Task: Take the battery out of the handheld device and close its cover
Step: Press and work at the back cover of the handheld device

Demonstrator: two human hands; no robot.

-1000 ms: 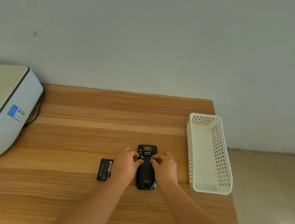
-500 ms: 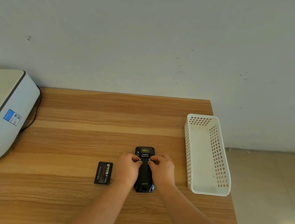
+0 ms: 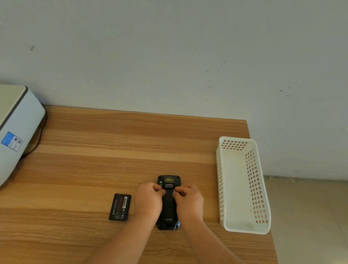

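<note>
Both hands are curled on the black handheld device lying back-up on the wooden tabletop: the left hand and right hand each pinch a small latch near its top. The flat black battery lies just left. A white perforated plastic basket stands right, a white printer far left.

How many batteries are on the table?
1. The battery lies flat on the table, just beside the left hand. The handheld device has its cover on, hiding its inside.
</note>
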